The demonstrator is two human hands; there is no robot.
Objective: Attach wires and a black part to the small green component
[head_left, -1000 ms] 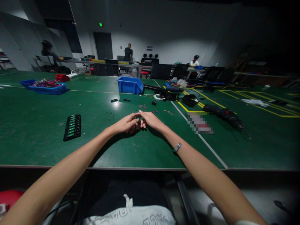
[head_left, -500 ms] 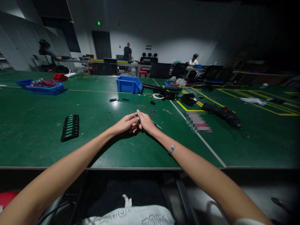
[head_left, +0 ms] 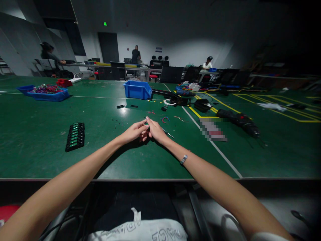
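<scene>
Bringing both hands together just over the counter (head_left: 107,167), the person has one small green piece (head_left: 147,124) between the fingers, mostly hidden by them. As for progress, a black rack (head_left: 75,136) off to the left carries a row of green parts, neatly lined up, and one piece is in hand apart from them; whether those in the rack are finished or waiting, I cannot tell, nor how much is left. Two dark strips (head_left: 120,106) lie loose farther out, beyond the hands. The piece sits right inside the grip of the left hand (head_left: 135,131), near the tips of thumb and forefinger, which look closed on it. The right hand (head_left: 157,130) curls over the same spot from the other side, its fingers bent inward, but I cannot tell what its own grip has hold of. A slim tool (head_left: 170,134) pokes out beside that wrist, its other end hidden. Short wires (head_left: 165,119) lie just past the right hand, a blue bin (head_left: 138,91) stands farther back, and a blue tray (head_left: 50,96) heaped with reddish bits is at the far left.
</scene>
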